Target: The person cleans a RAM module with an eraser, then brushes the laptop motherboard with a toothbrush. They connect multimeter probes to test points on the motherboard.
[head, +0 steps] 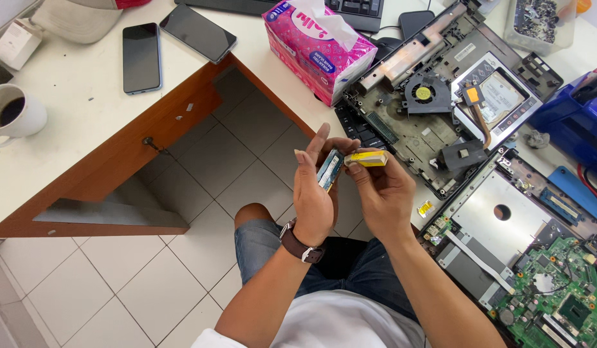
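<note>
Nearest to us were our own forearms, rising from a white shirt and blue jeans, a brown-strapped watch (301, 245) on the left wrist. Our left hand (313, 193) held a small green circuit card (329, 169) upright, its fingers closed around the card's lower part with the index finger standing straight above it. Our right hand (380, 193) pinched a small yellow block (367, 158) between thumb and fingertips, and the block's end touched the top edge of the card. Both hands hung over the tiled floor (202, 180), just in front of the edge of the white surface (73, 109).

We took the opened laptop base (440, 109), with its round fan (425, 94), as our landmark; the card was just below and left of it. A pink tissue pack (314, 45) stood directly left of the base. A green circuit board (556, 296) and a grey metal plate (498, 219) lay below and right of it. Blue casing (572, 116) sat to its right. Far left of the base lay two dark phones (142, 58), and beyond them a white cup (15, 116) of dark drink.
</note>
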